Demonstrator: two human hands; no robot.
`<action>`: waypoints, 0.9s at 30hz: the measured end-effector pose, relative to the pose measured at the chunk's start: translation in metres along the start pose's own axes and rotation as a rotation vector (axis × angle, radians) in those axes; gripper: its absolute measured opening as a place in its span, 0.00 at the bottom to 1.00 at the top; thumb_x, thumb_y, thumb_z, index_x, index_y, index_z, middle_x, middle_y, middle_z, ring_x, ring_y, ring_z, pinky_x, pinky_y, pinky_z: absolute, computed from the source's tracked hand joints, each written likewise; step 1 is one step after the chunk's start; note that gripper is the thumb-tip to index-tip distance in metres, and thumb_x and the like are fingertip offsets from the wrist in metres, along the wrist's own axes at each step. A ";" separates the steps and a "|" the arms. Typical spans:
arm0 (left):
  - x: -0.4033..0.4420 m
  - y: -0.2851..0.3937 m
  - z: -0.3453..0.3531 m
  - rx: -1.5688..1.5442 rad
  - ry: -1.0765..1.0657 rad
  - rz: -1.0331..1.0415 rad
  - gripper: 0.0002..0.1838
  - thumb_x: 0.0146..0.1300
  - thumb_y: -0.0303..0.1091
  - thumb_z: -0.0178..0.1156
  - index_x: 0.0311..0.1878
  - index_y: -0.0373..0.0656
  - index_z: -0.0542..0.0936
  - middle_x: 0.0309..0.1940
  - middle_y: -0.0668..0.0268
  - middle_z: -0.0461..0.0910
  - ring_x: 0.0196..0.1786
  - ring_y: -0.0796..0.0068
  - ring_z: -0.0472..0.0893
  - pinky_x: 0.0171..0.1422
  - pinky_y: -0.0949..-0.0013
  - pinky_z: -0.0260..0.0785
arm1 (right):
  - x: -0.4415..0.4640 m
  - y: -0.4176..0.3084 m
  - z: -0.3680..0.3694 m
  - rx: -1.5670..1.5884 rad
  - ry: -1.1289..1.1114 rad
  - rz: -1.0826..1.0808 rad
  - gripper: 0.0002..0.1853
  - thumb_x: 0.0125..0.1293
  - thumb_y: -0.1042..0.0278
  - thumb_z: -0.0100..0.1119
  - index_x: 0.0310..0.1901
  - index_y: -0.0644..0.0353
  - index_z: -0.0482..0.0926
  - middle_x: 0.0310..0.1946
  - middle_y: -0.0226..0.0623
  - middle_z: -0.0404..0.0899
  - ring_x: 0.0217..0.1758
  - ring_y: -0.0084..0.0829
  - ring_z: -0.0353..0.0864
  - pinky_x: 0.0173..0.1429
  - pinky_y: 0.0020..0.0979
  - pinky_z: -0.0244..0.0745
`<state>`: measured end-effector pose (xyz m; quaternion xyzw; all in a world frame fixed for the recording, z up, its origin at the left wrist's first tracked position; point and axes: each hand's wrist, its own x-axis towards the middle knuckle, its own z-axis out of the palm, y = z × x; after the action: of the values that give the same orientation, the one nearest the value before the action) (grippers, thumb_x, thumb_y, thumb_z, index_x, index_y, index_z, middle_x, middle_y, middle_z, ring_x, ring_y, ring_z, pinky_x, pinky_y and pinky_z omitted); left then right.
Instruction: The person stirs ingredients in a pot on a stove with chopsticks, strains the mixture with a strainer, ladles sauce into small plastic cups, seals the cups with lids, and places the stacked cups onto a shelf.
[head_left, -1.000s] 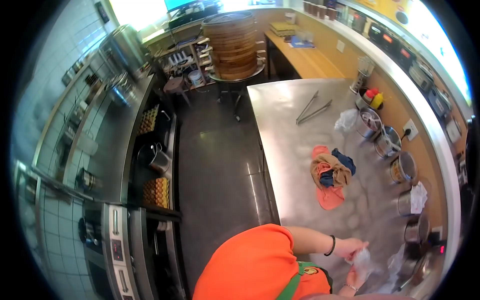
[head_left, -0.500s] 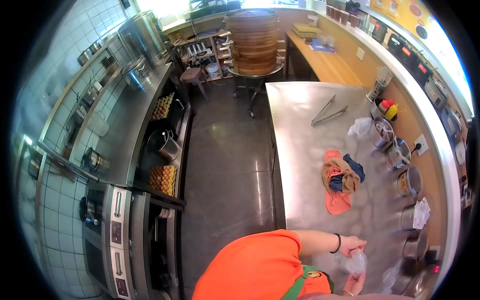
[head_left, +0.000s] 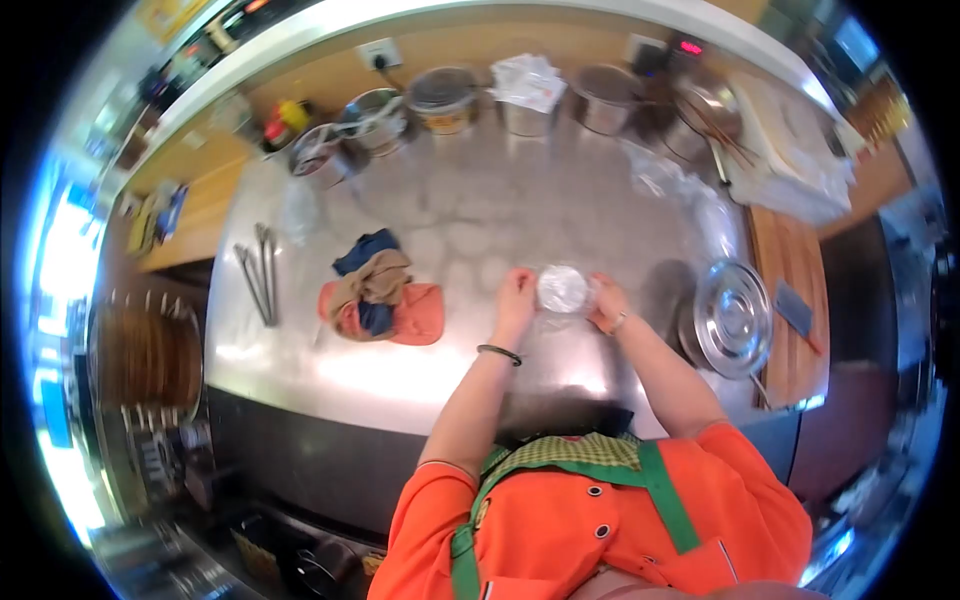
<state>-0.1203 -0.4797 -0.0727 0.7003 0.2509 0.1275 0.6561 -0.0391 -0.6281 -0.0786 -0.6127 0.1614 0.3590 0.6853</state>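
Note:
A round, whitish item in clear plastic (head_left: 562,289) is between my hands over the steel table. My left hand (head_left: 516,298) is closed, its fingers pinching the plastic at the left side. On the other side, my right hand (head_left: 607,303) is closed on the plastic's right edge. Left of my hands lie an orange cap (head_left: 420,315), a brown cloth (head_left: 372,280) and a dark blue cloth (head_left: 367,250), bunched together on the table.
Metal tongs (head_left: 262,275) lie at the left of the steel table (head_left: 480,230). Several metal pots and tubs (head_left: 444,100) line the back. At the right are a round lid (head_left: 733,318), a wooden board (head_left: 790,260) and a scraper (head_left: 794,308).
The view has swung to the right, so the table now spreads across the front. My hands have moved apart to opposite sides of the plastic, which now looks rounder and flatter.

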 end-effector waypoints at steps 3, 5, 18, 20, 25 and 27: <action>0.003 -0.003 -0.002 -0.206 -0.037 -0.066 0.12 0.66 0.40 0.50 0.42 0.40 0.73 0.25 0.69 0.73 0.25 0.80 0.73 0.28 0.77 0.66 | -0.010 -0.019 0.002 0.163 -0.019 0.068 0.13 0.66 0.63 0.48 0.50 0.59 0.70 0.34 0.31 0.77 0.34 0.24 0.77 0.32 0.28 0.74; 0.005 0.005 -0.009 -0.314 -0.157 -0.201 0.12 0.66 0.39 0.51 0.41 0.39 0.73 0.24 0.71 0.72 0.23 0.83 0.70 0.27 0.78 0.64 | -0.007 -0.019 -0.002 0.341 -0.128 0.128 0.13 0.66 0.64 0.49 0.49 0.59 0.70 0.34 0.31 0.77 0.35 0.24 0.77 0.34 0.30 0.74; -0.019 0.003 -0.035 -0.304 -0.072 -0.045 0.18 0.57 0.23 0.50 0.52 0.40 0.70 0.47 0.61 0.74 0.52 0.73 0.72 0.55 0.70 0.65 | -0.017 0.003 -0.020 -0.364 -0.167 -0.637 0.20 0.57 0.67 0.59 0.51 0.63 0.71 0.44 0.34 0.77 0.48 0.30 0.77 0.50 0.30 0.72; -0.030 -0.003 -0.012 0.321 -0.239 0.260 0.22 0.56 0.24 0.50 0.57 0.39 0.67 0.49 0.60 0.73 0.55 0.72 0.71 0.56 0.71 0.64 | -0.023 0.003 -0.012 -0.852 -0.091 -0.887 0.23 0.55 0.66 0.61 0.52 0.64 0.71 0.42 0.34 0.78 0.47 0.31 0.78 0.49 0.30 0.73; -0.012 0.030 -0.004 -0.170 -0.032 -0.085 0.22 0.56 0.25 0.57 0.55 0.36 0.69 0.42 0.62 0.75 0.41 0.74 0.75 0.47 0.72 0.69 | -0.027 -0.008 0.005 -0.036 -0.159 -0.095 0.13 0.62 0.58 0.56 0.34 0.62 0.72 0.22 0.33 0.73 0.25 0.27 0.76 0.31 0.24 0.73; -0.010 0.043 -0.002 -0.107 -0.114 -0.178 0.19 0.59 0.29 0.57 0.53 0.37 0.69 0.36 0.67 0.74 0.34 0.79 0.73 0.37 0.76 0.67 | -0.036 -0.012 0.006 0.026 -0.092 -0.079 0.14 0.63 0.57 0.54 0.30 0.60 0.71 0.20 0.32 0.72 0.22 0.25 0.73 0.28 0.24 0.71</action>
<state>-0.1213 -0.4838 -0.0290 0.6453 0.2670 0.0418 0.7145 -0.0569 -0.6330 -0.0452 -0.5925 0.1101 0.3570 0.7137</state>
